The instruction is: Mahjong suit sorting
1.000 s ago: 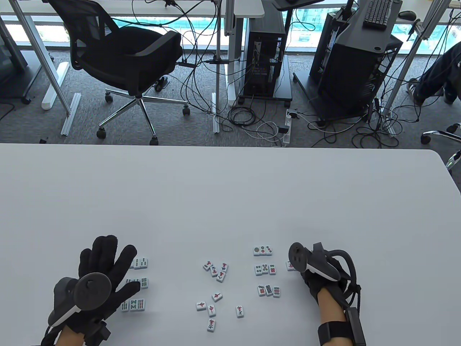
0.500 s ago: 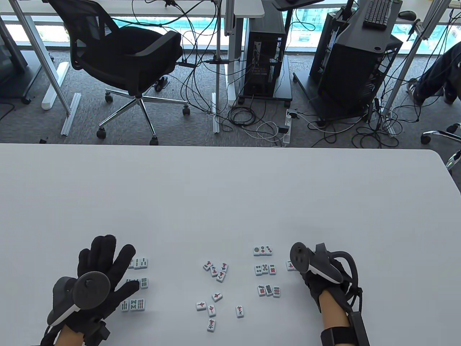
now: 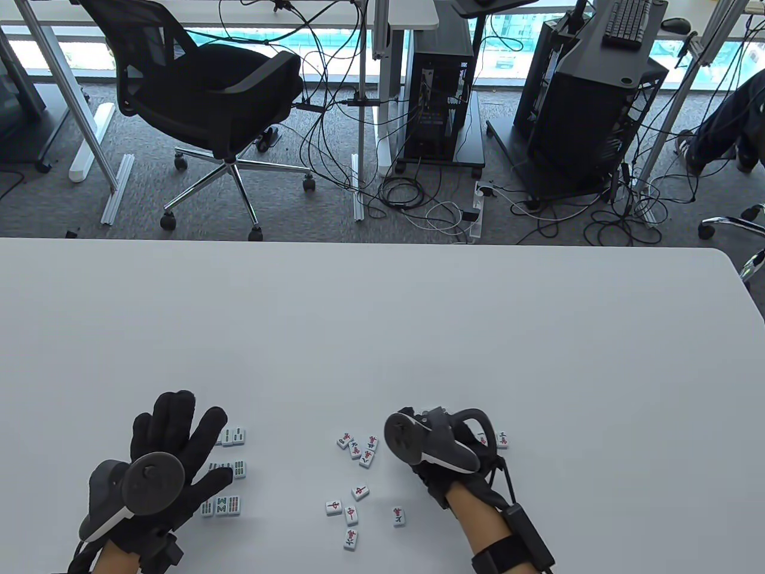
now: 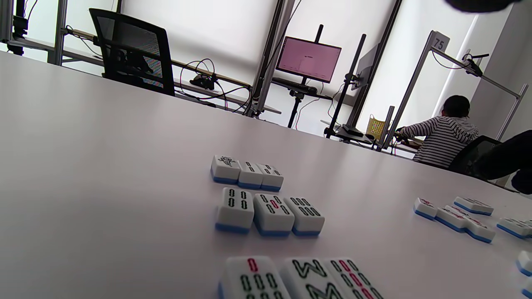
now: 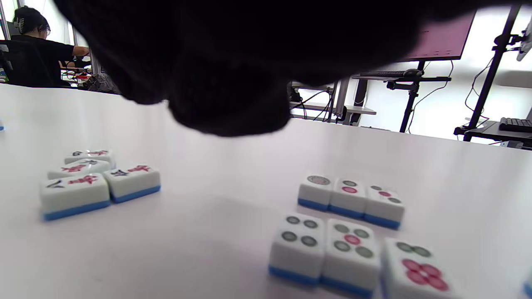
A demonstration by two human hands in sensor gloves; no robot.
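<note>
Behind our white table (image 3: pixel 382 323) we see an office chair (image 3: pixel 203 101) and computer towers on grey carpet. Our left hand (image 3: pixel 170 454) lies flat with fingers spread, partly covering the bamboo tiles (image 4: pixel 269 214) near the table's left front; our right hand (image 3: pixel 445 454) hangs over the dot tiles (image 5: pixel 349 243), its finger posture unclear. Loose character tiles (image 3: pixel 357 448) lie between the two groups.
</note>
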